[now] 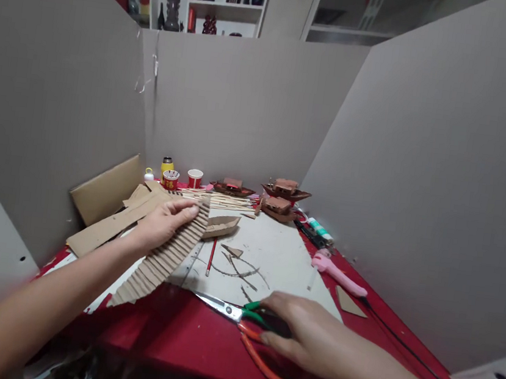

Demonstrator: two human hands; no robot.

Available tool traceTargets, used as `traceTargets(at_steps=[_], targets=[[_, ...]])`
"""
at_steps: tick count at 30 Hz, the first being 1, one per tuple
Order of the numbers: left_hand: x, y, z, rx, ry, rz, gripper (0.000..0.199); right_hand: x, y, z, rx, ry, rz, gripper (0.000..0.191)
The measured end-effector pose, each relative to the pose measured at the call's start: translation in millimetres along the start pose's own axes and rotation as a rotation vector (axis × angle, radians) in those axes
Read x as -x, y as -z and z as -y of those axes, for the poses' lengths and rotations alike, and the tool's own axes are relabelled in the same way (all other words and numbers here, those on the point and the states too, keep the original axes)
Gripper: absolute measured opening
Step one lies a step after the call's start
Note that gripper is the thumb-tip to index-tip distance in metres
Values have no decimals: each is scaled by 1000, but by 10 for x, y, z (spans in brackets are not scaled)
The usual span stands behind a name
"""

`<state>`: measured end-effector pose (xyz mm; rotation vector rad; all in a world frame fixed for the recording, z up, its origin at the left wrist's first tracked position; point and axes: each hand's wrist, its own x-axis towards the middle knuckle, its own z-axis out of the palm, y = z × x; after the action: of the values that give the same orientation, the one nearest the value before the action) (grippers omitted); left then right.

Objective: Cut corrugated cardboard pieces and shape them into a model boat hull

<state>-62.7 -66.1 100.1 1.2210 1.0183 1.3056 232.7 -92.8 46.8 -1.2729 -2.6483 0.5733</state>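
My left hand [166, 222] pinches the upper end of a ridged, leaf-shaped piece of corrugated cardboard [166, 259], which slants down toward the front left. Low on the right, my right hand [291, 329] has its fingers on the green and orange handles of a pair of scissors [231, 311]. The blades point left, slightly apart, over the red table edge. A small cardboard boat shape [221, 227] rests just right of the corrugated piece. Thin curved cardboard scraps [243, 269] and a red pencil [211, 257] lie on the white sheet [290, 262].
Cardboard sheets [105, 227] are at the left. Toward the back stand paper cups [195, 178], a yellow bottle [166, 166], thin wooden sticks [224, 199] and brown model boats [285, 188]. A pink glue gun [339, 275] with a black cord lies right. Grey panels [245, 102] surround the table.
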Motion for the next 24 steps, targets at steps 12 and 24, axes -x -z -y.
traceTargets(at_steps=[12, 24], targets=[[-366, -333, 126, -265, 4, 425, 48, -968, 322, 145, -1167, 54, -304, 34], [-748, -282, 230, -288, 131, 283, 16, -1275, 320, -45, -503, 206, -524, 18]])
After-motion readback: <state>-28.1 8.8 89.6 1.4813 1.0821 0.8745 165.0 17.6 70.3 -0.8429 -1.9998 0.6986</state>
